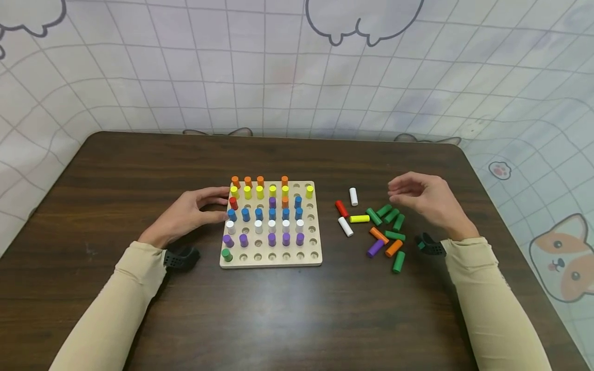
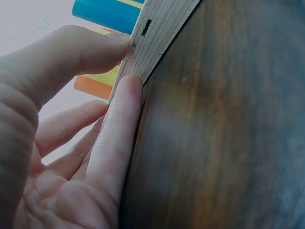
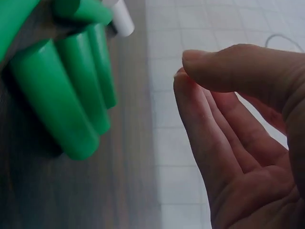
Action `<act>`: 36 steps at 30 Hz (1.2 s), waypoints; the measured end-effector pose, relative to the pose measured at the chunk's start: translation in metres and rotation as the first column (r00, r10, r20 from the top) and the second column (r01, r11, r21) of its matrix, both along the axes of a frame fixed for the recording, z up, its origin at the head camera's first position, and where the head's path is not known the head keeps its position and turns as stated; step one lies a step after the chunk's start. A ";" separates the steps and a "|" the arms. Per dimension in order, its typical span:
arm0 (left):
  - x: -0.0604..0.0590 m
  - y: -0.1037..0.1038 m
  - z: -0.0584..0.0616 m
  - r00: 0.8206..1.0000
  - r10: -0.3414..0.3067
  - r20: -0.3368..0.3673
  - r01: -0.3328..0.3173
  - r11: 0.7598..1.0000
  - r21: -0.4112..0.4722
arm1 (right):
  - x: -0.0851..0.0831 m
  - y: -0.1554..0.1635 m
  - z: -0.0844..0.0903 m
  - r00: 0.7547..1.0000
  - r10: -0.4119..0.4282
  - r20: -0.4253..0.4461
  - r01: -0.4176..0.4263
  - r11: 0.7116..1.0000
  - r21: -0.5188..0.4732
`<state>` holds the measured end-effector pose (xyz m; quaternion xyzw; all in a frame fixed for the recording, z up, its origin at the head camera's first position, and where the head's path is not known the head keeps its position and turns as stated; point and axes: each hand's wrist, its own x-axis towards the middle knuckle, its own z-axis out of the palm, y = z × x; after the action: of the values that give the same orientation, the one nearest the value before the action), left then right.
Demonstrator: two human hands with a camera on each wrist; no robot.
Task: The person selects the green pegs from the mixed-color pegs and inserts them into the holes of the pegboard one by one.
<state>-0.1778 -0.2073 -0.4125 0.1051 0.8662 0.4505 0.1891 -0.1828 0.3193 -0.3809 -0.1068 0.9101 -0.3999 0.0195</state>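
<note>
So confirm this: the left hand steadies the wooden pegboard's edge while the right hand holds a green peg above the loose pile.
Not quite. The right hand holds nothing; the right wrist view shows its fingers bare above the green pegs. The left hand does touch the pegboard edge.

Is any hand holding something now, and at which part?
The right hand holds nothing. The left hand steadies the square wooden pegboard at its left edge, fingertips against the side.

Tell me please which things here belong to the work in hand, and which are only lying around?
Belonging to the work:
pegboard, steadied by the left hand
green pegs, below the empty right hand
other loose pegs

Only around:
table
patterned backdrop
</note>
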 end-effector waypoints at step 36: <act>0.000 0.001 0.000 1.000 0.004 0.001 -0.004 1.000 -0.006 | -0.006 -0.004 -0.014 0.994 0.109 0.020 -0.111 0.975 0.192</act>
<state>-0.1781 -0.2067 -0.4123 0.1026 0.8677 0.4482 0.1890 -0.1883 0.3157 -0.3953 -0.1529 0.9372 -0.3085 0.0560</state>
